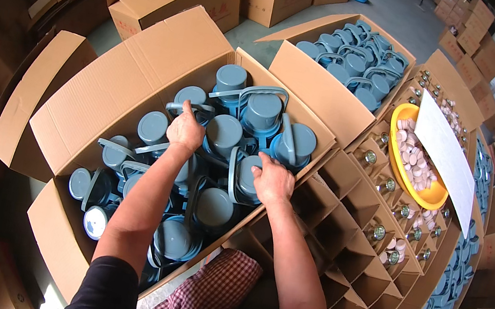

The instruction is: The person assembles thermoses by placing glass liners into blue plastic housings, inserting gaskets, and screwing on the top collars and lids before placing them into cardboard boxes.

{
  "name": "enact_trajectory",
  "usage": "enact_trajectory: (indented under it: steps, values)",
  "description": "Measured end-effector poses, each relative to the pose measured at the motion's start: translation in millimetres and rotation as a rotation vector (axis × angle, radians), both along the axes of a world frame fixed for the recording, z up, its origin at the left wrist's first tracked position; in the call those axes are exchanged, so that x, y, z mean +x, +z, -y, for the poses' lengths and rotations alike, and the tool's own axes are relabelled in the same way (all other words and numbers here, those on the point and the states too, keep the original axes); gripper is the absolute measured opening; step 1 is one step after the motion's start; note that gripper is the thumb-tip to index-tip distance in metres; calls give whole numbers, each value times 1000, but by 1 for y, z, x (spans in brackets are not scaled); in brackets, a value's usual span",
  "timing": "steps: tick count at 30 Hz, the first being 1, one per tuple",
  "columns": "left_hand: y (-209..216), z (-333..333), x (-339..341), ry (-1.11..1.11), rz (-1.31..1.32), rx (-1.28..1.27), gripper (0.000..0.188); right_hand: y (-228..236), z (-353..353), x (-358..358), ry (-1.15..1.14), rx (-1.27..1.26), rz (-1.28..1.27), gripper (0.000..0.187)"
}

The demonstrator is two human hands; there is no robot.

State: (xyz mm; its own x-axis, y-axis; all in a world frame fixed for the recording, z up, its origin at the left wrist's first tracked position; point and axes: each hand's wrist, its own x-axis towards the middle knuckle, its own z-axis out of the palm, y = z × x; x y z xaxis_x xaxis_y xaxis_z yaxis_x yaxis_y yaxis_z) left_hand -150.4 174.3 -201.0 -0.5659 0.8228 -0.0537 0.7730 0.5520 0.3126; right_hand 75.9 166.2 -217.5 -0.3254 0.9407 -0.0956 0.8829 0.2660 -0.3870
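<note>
An open cardboard box (325,128) in front of me holds many blue-grey plastic pieces, each a round cup-like body with a loop handle. My left hand (187,130) is closed on the handle of one such handled piece (190,94) near the box's far side. Toward the box's right wall, my right hand (273,181) has its fingers bent over another handled piece (250,169). Other pieces (222,133) lie between and around my hands, mostly with their round ends up. My fingertips are partly hidden in both grips.
At right stands a divided carton (340,227) with glass bottles in some cells. On it rest a yellow basin (395,155) of pale round caps and a white sheet (444,149). Another box of blue-grey pieces (356,61) stands beyond; closed cartons (182,1) line the back.
</note>
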Motion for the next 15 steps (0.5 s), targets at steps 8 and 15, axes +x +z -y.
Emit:
enact_trajectory:
  steps: [8,15]
  values:
    - [58,-14,-4,-40,553,617,54,-8,3,4,14,71,-104,35]
    - [258,119,61,-334,786,835,51,-19,-17,25,-284,-186,-1187,29]
